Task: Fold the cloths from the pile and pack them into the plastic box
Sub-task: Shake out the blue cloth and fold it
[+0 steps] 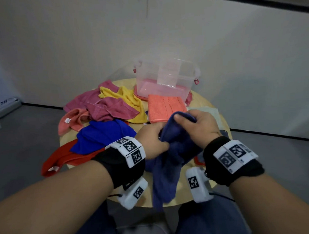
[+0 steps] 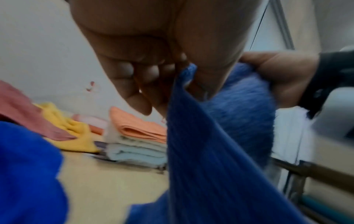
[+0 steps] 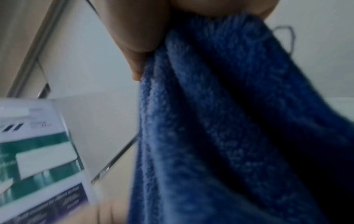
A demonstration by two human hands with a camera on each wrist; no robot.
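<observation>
Both hands hold a dark blue cloth [image 1: 171, 151] above the near edge of the round table [image 1: 202, 100]. My left hand [image 1: 152, 141] pinches its left edge; the right hand [image 1: 194, 123] grips its top, thumb over the fabric. The cloth hangs down past the table edge [image 2: 210, 144] [image 3: 220, 121]. A clear plastic box [image 1: 166, 79] with a pink base stands at the table's far side. A pile of loose cloths lies on the left: pink [image 1: 111, 108], yellow [image 1: 130, 100], bright blue [image 1: 101, 135], red [image 1: 67, 157], salmon [image 1: 70, 120].
A folded orange cloth [image 1: 165, 107] lies on top of folded pale cloths [image 2: 138, 151] in front of the box. A pale folded cloth [image 1: 206, 111] sits at the right. A printed leaflet [image 3: 38, 159] lies on the table. Grey floor surrounds the table.
</observation>
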